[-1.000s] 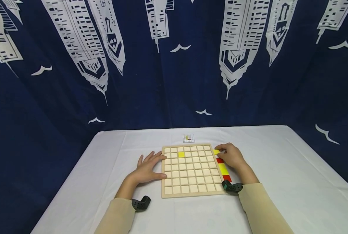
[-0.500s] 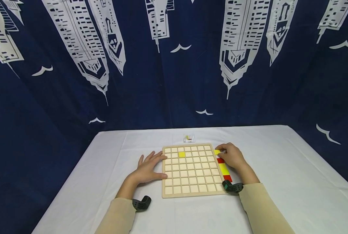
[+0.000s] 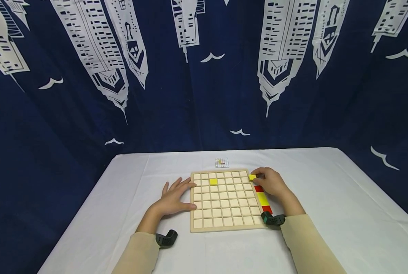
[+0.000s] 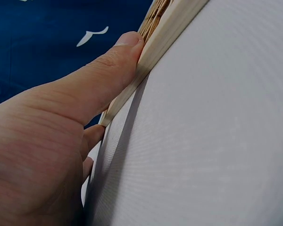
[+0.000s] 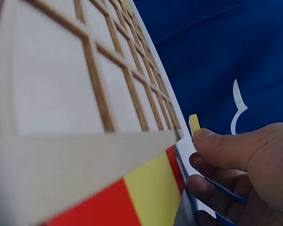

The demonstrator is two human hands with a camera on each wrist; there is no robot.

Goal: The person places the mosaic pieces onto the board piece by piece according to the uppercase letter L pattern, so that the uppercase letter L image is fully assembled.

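A pale wooden grid board [image 3: 225,229] lies on the white table. One yellow square tile [image 3: 213,182] sits in a cell of its second row from the far side. My left hand [image 3: 172,198] rests at the board's left edge with fingers spread; its thumb [image 4: 127,42] touches the frame in the left wrist view. Beyond the far right corner, my right hand [image 3: 272,182] pinches a small yellow tile [image 5: 194,123] between thumb and fingers, raised off the table. Along the board's right side lie a red tile [image 3: 258,188], a yellow piece [image 3: 262,198] and another red tile [image 3: 267,209].
A small printed grid card [image 3: 222,163] with coloured squares lies behind the board. The white tablecloth [image 3: 334,190] extends on both sides. A dark blue curtain [image 3: 204,102] with white building prints hangs at the table's far edge.
My right hand has lifted the yellow tile from the far end of the row beside the board and shifted it slightly left, toward the corner. The left hand stays in place.
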